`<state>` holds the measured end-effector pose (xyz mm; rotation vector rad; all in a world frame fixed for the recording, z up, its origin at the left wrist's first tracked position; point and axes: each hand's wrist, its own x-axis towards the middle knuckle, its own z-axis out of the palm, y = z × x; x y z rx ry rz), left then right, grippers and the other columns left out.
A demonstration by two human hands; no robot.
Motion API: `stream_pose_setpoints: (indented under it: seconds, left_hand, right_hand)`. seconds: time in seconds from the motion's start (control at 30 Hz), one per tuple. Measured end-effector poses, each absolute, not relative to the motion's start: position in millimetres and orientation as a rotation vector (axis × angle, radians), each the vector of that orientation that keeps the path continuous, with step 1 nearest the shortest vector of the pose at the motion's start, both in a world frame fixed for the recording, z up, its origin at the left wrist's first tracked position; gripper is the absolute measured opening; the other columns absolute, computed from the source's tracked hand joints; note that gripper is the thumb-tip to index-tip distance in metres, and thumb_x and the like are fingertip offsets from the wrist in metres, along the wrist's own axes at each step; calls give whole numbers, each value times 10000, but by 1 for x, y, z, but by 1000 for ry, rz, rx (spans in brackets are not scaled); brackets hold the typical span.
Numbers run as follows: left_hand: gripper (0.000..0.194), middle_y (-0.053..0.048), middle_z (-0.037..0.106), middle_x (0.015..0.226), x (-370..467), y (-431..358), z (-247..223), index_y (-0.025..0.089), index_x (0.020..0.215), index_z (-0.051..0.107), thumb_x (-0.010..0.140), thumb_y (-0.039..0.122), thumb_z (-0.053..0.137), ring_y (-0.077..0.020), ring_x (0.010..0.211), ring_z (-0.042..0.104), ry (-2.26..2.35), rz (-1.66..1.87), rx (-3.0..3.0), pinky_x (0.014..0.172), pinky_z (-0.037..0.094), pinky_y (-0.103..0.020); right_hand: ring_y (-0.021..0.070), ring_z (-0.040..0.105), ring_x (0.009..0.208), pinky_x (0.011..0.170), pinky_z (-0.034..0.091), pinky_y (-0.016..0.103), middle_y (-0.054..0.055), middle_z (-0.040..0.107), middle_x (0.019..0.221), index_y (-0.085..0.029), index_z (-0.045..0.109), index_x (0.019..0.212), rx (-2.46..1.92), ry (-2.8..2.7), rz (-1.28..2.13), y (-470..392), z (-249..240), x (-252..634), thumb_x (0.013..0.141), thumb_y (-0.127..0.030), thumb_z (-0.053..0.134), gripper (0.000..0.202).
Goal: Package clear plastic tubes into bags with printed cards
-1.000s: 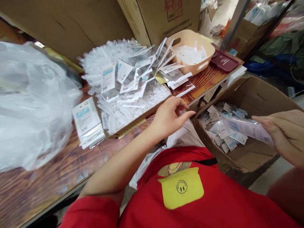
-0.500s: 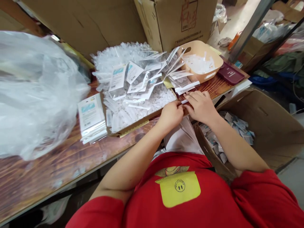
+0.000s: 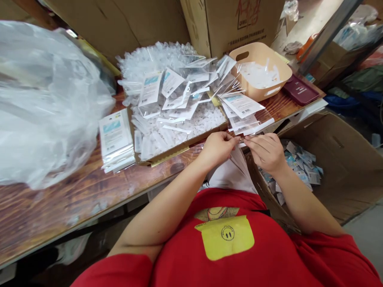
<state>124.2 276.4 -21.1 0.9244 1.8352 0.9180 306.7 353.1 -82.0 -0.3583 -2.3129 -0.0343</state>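
My left hand (image 3: pixel 220 148) and my right hand (image 3: pixel 267 151) meet at the table's front edge, fingertips pinched on the white edge of a clear plastic bag. Just beyond them, clear bags with white printed cards (image 3: pixel 242 105) lie in a loose, fanned pile. To their left, a shallow cardboard tray (image 3: pixel 179 148) holds many small clear and white plastic pieces, with more carded bags (image 3: pixel 151 89) scattered on top. A neat stack of carded bags (image 3: pixel 115 133) lies left of the tray.
A peach basket (image 3: pixel 269 93) with white pieces and a maroon case (image 3: pixel 301 89) stand at the back right. Below right, an open carton (image 3: pixel 338 159) holds filled packets. A large clear plastic sack (image 3: pixel 50 107) covers the left; cardboard boxes (image 3: pixel 233 24) rise behind.
Both hands have shifted slightly down in view, and my right hand's fingers have closed into a pinch. The bags beyond my hands show more of their printed cards. The view has moved slightly.
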Motion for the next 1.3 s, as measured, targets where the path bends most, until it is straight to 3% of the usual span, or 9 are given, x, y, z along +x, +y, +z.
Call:
stream_pose_setpoints:
  seconds: [0.1,0.23,0.43,0.57,0.7,0.87,1.03,1.17,1.3]
  left_hand:
    - [259,6,634,653,125,275,-19,156,672,600,867,262,735,-68,412,437,1749,989,818,451,329,-241]
    - [215,41,566,608,126,274,-16,145,696,569,857,140,713,-43,413,413,1654,1120,643,434,304,-208]
    - [242,45,510,514,125,274,-16,140,612,572,781,123,744,-46,430,374,1640,1143,604,454,283,-206]
    - [189,41,515,495,123,276,-19,142,585,602,703,107,745,-54,451,380,1589,1161,557,484,305,-213]
    - [142,40,540,495,122,277,-22,142,565,621,641,94,731,-52,474,384,1551,1205,542,502,314,-208]
    - [134,30,559,491,121,278,-23,144,540,628,625,101,722,-58,484,390,1573,1199,516,508,312,-215]
    - [130,21,567,503,121,278,-24,139,540,647,636,108,729,-67,501,413,1568,1195,530,519,314,-223]
    - [194,25,541,479,122,278,-20,132,540,618,695,71,717,-58,480,418,1536,1239,473,530,340,-210]
    - [230,-21,638,547,119,275,-12,117,581,609,785,50,694,-27,421,364,1538,1238,392,479,315,-187]
  right_hand:
    - [162,744,1015,885,471,362,51,801,1126,-188,736,1138,-301,-2280,9,349,-76,305,950,-53,573,283]
    - [194,754,1056,874,509,375,37,803,1125,-227,772,1051,-318,-2320,245,346,-67,301,963,-196,656,149]
    - [194,702,868,813,529,363,38,769,872,-225,769,857,-537,-2305,662,349,-53,289,907,-273,727,81]
    - [160,619,756,711,480,298,8,699,777,-216,726,776,-713,-2328,910,353,-44,281,785,-214,820,94]
    - [144,549,711,722,445,296,0,655,747,-200,685,727,-798,-2370,938,354,-41,273,731,-125,813,149]
    - [183,551,818,799,439,328,29,626,785,-195,643,717,-764,-2482,873,353,-41,270,763,-94,740,147]
    - [178,523,803,789,425,327,31,583,785,-195,601,733,-696,-2489,942,357,-43,272,816,-141,686,131]
    - [158,520,765,753,433,316,19,575,780,-195,595,754,-623,-2461,1091,357,-38,277,849,-214,686,133]
    - [156,586,790,735,485,322,23,626,834,-211,603,792,-480,-2431,1256,357,-9,301,897,-289,678,151]
